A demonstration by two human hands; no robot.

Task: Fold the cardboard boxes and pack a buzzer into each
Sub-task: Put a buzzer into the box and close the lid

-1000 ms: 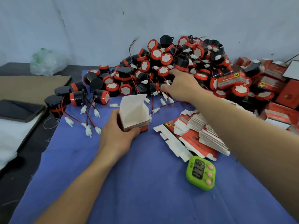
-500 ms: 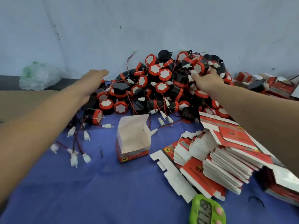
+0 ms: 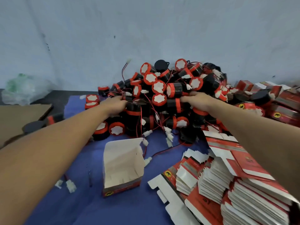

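Note:
A heap of black buzzers (image 3: 164, 95) with red rims, red wires and white plugs lies at the back of the blue cloth (image 3: 97, 205). My left hand (image 3: 116, 104) is pushed into the heap's left side among wires. On the right side of the heap, my right hand (image 3: 197, 99) rests against a black buzzer with a red band. The fingertips of both hands are buried among the buzzers, so neither grip shows. A folded red box (image 3: 123, 168) stands alone in front of the heap, its white lid flap up and nothing visible inside.
Flat unfolded red-and-white boxes (image 3: 227, 184) lie fanned in stacks at the front right. Closed red boxes (image 3: 284, 103) are piled at the far right. A brown cardboard sheet (image 3: 17, 117) and a plastic bag (image 3: 21, 88) lie left. A wall stands right behind the heap.
Both hands moved inward and down into the middle of the heap, the left one from its far left edge. The view came closer; the green timer is out of frame.

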